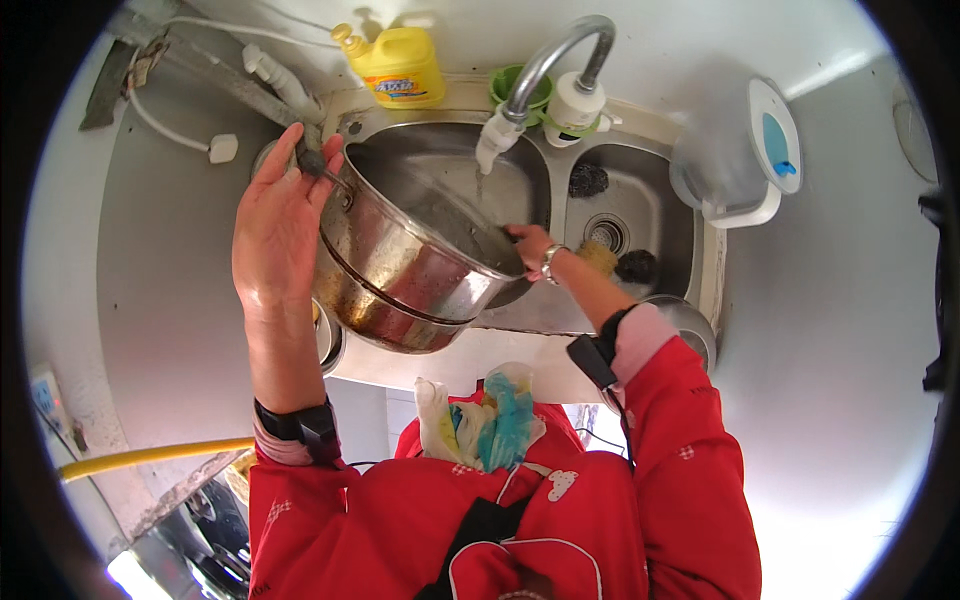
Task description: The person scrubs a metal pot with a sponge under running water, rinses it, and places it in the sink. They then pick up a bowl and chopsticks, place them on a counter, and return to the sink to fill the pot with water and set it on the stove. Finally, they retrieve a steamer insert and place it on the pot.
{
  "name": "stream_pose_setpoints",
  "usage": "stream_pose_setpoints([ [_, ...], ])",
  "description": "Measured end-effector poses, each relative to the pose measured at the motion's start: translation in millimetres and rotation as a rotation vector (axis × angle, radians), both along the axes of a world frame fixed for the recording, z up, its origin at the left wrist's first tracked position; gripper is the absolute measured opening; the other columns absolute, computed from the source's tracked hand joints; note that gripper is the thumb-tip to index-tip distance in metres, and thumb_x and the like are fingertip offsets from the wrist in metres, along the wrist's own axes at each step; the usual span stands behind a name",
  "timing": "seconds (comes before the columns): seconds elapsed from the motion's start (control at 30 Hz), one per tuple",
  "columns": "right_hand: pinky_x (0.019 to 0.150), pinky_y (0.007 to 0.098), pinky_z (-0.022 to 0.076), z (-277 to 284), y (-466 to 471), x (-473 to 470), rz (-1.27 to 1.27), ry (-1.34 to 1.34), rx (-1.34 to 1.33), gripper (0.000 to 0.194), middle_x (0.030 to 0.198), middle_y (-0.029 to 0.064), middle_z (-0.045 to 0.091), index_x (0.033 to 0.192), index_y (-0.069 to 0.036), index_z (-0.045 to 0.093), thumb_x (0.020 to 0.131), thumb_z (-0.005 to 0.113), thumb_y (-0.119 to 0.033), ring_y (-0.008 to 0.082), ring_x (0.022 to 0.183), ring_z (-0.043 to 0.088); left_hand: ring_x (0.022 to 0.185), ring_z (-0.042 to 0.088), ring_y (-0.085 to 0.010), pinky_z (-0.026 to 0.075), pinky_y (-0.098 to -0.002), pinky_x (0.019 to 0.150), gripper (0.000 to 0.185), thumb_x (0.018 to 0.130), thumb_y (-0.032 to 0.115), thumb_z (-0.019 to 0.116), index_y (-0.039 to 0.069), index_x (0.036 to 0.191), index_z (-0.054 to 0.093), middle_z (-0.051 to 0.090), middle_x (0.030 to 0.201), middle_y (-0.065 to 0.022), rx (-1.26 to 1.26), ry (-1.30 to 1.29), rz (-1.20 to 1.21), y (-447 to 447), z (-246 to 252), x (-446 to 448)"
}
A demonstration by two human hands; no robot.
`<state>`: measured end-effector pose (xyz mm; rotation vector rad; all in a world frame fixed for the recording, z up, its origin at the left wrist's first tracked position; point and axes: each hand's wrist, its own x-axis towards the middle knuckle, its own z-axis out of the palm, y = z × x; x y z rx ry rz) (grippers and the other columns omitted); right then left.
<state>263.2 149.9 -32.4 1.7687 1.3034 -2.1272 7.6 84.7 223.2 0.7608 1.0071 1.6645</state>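
Note:
A large stainless steel pot (pixel 397 262) is tilted over the left sink basin (pixel 540 180), its mouth facing the basin and some water inside. Its lower wall is stained brown. My left hand (pixel 281 214) supports the pot's dark side handle (pixel 315 161), with the fingers stretched out around it. On the opposite side, my right hand (pixel 534 249) grips the pot at its rim; the fingertips are partly hidden. Above the basin, a curved metal faucet (pixel 559 56) with a white nozzle (pixel 496 139) lets down a thin stream of water.
Dark scouring pads (pixel 636 266) and a yellowish sponge (pixel 598 259) lie in the right basin (pixel 652 180). Behind the sink stand a yellow detergent jug (pixel 401 67), a green container (pixel 517 84) and a white bottle (pixel 574 105). A clear pitcher (pixel 712 161) is at the right.

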Motion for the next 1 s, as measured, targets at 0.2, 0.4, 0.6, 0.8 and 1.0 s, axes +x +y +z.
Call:
stream_pose_setpoints([
  [0.2, 0.035, 0.0231, 0.0182, -28.7, -12.3, -3.4, 0.024, 0.180, -0.520, 0.018, 0.070, 0.0088, 0.051, 0.095, -0.015, 0.050, 0.094, 0.033, -0.009, 0.0131, 0.049, 0.043, 0.116, 0.049, -0.0392, 0.038, -0.0427, 0.103, 0.054, 0.089, 0.003, 0.046, -0.019, 0.133, 0.026, 0.044, 0.121, -0.0250, -0.289, -0.105, -0.006, 35.7, -10.3, -15.6],
  [0.4, 0.034, 0.0210, 0.0214, -28.6, -20.5, -12.9, 0.126, 0.230, -0.694, 0.021, 0.072, 0.0071, 0.051, 0.083, -0.011, 0.049, 0.097, 0.038, -0.021, 0.0107, 0.048, 0.043, 0.122, 0.042, -0.0413, 0.036, -0.0442, 0.105, 0.046, 0.089, 0.004, 0.049, -0.016, 0.128, 0.033, 0.042, 0.123, -0.0274, -0.287, -0.101, -0.141, 48.5, -5.5, -24.1],
  [0.6, 0.034, 0.0217, 0.0213, -12.5, -31.1, -17.9, 0.215, 0.198, -0.683, 0.030, 0.075, 0.0060, 0.052, 0.071, -0.012, 0.048, 0.097, 0.040, -0.025, 0.0081, 0.046, 0.038, 0.121, 0.044, -0.0416, 0.037, -0.0447, 0.105, 0.039, 0.091, 0.005, 0.049, -0.014, 0.123, 0.037, 0.043, 0.122, -0.0280, -0.309, -0.162, -0.160, 45.1, 7.6, -25.3],
  [0.8, 0.033, 0.0259, 0.0231, 3.5, -9.5, 0.5, 0.280, 0.171, -0.448, 0.018, 0.068, 0.0068, 0.052, 0.079, -0.010, 0.049, 0.094, 0.040, -0.016, 0.0095, 0.042, 0.035, 0.118, 0.047, -0.0402, 0.040, -0.0429, 0.102, 0.042, 0.094, 0.007, 0.045, -0.015, 0.127, 0.034, 0.041, 0.121, -0.0301, -0.284, -0.180, -0.105, 26.8, 18.7, -16.4],
  [1.0, 0.033, 0.0312, 0.0330, 39.0, 29.8, 28.8, 0.105, -0.016, 0.115, 0.052, 0.068, 0.0093, 0.056, 0.134, -0.019, 0.044, 0.085, 0.047, -0.002, 0.0163, 0.044, 0.047, 0.112, 0.054, -0.0334, 0.044, -0.0416, 0.099, 0.044, 0.094, 0.007, 0.044, -0.014, 0.131, 0.034, 0.051, 0.115, -0.0255, -0.236, -0.089, -0.076, -37.5, 11.9, -19.7],
])
